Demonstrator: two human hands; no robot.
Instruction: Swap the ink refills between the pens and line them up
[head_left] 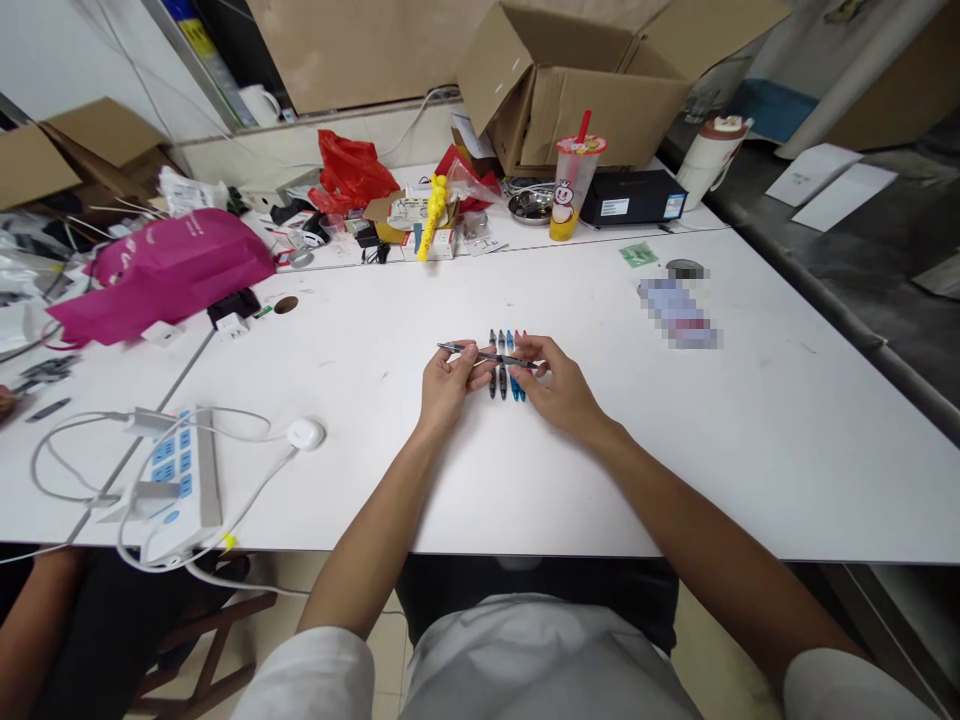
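A dark pen is held crosswise between my two hands, above the white table. My left hand pinches its left part, with the tip sticking out to the left. At the pen's right end, the fingers of my right hand are closed on it. Beneath the hands lie several pens side by side, pointing away from me: black ones on the left, blue ones and pinkish tops on the right. My hands partly cover them.
At left are a power strip with cables, a round white charger and a magenta bag. Behind stand a drink cup, a black box and an open carton. Another person's arm shows at lower left.
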